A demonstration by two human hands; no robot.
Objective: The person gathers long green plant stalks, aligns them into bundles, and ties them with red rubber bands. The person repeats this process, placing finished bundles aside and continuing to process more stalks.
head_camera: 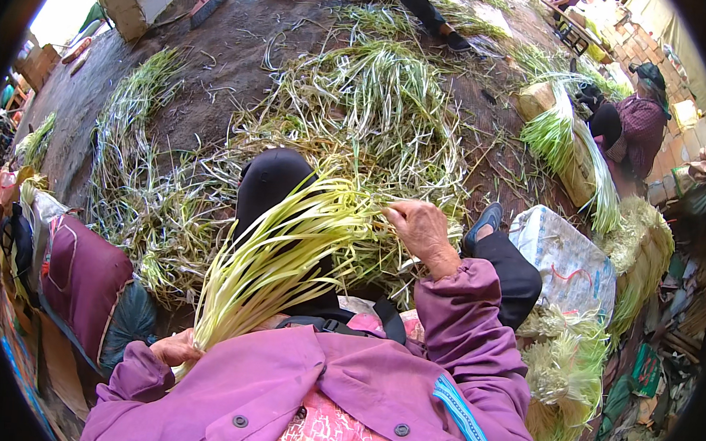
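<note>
My left hand (176, 348), low by my waist, grips the pale base of a bunch of yellow-green chives (278, 246). The long flat leaves fan up and to the right across my bent knee. At the leaf tips is my right hand (422, 231), its thumb and forefinger drawn together. Whether a leaf is pinched between them is too small to tell. Beneath and beyond the bunch spreads a heap of discarded green and withered leaves (372, 106) on the dark floor.
To my right are bundled chives (562, 367) and a white woven-plastic-covered block (563, 251). A maroon cushioned object (85, 283) stands at left. Another person (638, 123) sits at upper right beside chives draped over a log-like support (574, 167). A broom (207, 10) lies at the back.
</note>
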